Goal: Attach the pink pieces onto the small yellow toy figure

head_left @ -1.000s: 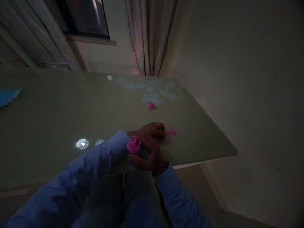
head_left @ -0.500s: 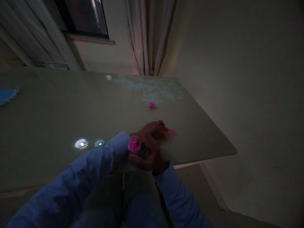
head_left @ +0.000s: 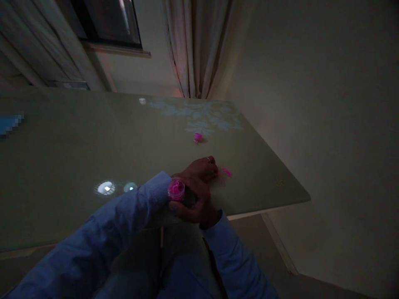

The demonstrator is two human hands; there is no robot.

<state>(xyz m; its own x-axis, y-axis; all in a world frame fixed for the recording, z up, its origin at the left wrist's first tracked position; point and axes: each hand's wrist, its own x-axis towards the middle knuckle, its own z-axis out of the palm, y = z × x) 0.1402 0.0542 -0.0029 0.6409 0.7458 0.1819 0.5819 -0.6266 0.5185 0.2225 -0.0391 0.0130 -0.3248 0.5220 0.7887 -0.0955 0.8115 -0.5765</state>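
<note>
The right hand (head_left: 201, 202) has its grip clamped on a small clear jar (head_left: 176, 191), thumb on the near side and fingers curled around toward the far side. Pink strips (head_left: 177, 187) fill the jar, which is upright, its mouth uncovered, close to the near edge of the table (head_left: 77, 141). In this view it overlaps the cuff of the left sleeve (head_left: 124, 220).

The left hand (head_left: 198, 168) lies beyond the right one, the forearm slanting in from the near left part of the table. A ring (head_left: 208, 159) shows on one finger. Its fingers are bent down toward the tabletop, pointing at the right edge; the light is dim, and I cannot tell whether the tips are together, apart or on something. Just beside them, on the right-edge side, lie loose pink pieces (head_left: 226, 171).

Farther in, toward the far right corner, sits a small pink object (head_left: 198, 136), with tiny bits at its near side. Beyond that, a pale leafy pattern (head_left: 202, 118) spreads across the table's far right corner. Near the left edge of the view, a blue patch (head_left: 9, 124) shows on the table. A gathered curtain (head_left: 196, 50) hangs behind the far edge.
</note>
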